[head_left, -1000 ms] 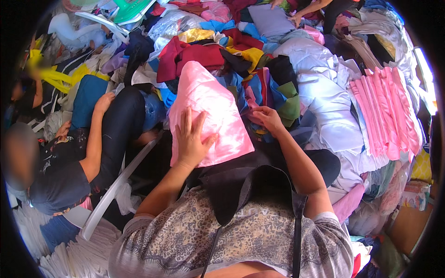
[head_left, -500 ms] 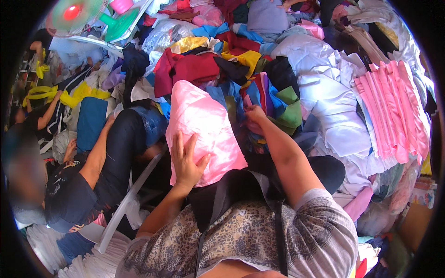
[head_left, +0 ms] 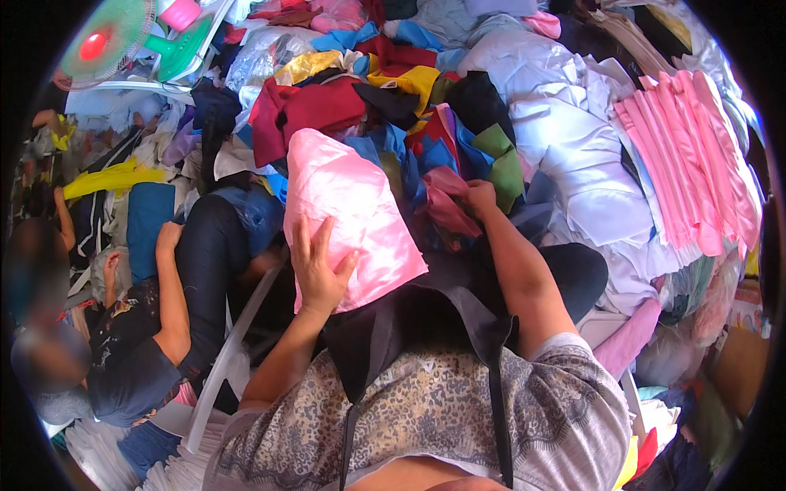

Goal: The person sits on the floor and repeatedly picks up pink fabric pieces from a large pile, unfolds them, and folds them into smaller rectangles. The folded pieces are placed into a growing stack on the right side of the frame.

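Observation:
A shiny pink cloth [head_left: 352,196] covers something hidden in front of my lap. My left hand [head_left: 318,266] lies on its lower left part, fingers spread and pressing lightly against it. To the right, my right hand [head_left: 479,196] is closed on a strip of darker pink fabric [head_left: 449,203], pulled partly out of the heap. The strip hangs over several blue, red and green pieces [head_left: 495,155]. Its lower end is loose and crumpled.
Dark red cloth [head_left: 319,106] heaps beyond my hands. White fabric [head_left: 573,164] piles up on the right beside folded pink strips [head_left: 688,164]. A green fan [head_left: 176,49] stands at far left. Another person's hand [head_left: 170,236] and blue fabric [head_left: 150,225] are on the left.
My right hand has moved right with the darker pink strip, and more of the strip shows now. My left hand stays on the pink cloth. The person at left has shifted an arm.

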### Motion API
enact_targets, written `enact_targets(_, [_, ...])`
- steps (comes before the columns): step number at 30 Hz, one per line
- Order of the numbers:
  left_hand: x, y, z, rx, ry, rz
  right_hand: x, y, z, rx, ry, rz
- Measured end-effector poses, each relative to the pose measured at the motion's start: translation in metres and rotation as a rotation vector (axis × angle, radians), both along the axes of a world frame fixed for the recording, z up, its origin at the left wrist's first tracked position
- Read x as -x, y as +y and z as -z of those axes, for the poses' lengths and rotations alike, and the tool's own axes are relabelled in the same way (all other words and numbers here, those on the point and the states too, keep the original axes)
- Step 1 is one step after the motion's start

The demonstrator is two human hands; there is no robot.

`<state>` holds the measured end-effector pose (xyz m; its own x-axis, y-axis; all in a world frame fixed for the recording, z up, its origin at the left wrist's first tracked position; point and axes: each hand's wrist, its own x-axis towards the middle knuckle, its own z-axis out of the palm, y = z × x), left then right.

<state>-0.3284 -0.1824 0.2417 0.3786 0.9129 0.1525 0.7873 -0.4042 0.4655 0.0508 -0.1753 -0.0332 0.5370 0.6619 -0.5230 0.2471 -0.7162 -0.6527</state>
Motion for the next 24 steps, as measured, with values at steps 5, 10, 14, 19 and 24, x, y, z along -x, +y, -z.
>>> enact_targets(5, [0.003,-0.001,0.002,-0.033,0.003,0.006,0.010,0.006,-0.041,-0.181,0.140,0.067])
enact_targets(10, [0.005,-0.002,0.005,-0.065,-0.043,0.029,0.001,0.004,-0.099,-0.381,0.083,0.027])
enact_targets(14, [0.006,-0.004,0.005,-0.072,-0.066,0.037,-0.009,-0.019,-0.145,-0.510,0.027,0.004])
enact_targets(19, [0.006,-0.006,0.005,-0.082,-0.084,0.049,-0.016,-0.041,-0.195,-0.602,0.044,0.056])
enact_targets(24, [0.008,-0.005,0.009,-0.093,-0.075,0.059,-0.018,-0.055,-0.243,-0.763,0.084,0.145])
